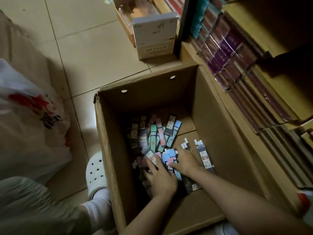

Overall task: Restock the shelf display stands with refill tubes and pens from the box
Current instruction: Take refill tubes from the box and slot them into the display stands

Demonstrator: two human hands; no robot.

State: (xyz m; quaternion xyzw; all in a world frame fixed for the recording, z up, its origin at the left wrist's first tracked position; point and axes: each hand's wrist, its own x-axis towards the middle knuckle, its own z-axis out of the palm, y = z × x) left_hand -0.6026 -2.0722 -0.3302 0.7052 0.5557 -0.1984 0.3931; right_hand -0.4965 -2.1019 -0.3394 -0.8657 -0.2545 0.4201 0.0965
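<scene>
Matt brown cardboard box point(211, 116), edges rough. Refill tubes point(159, 133) inside: smooth plastic w/ paper labels. Glossy tile floor point(76, 48). Shiny plastic wrap on books point(228, 53). White plastic clog point(95, 170), cloth sock point(100, 200). Thin plastic bag point(25, 116).

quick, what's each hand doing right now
left hand: holding a grey refill tube
right hand: gripping pastel refill tubes in the box

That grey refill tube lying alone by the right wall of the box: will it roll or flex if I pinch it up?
The grey refill tube looks flat-sided, so it probably won't roll. Its straight hard-looking case suggests it stays stiff. It is slim, likely light, and lies flat on the cardboard box floor, so fingers may need to lift an edge.
</scene>
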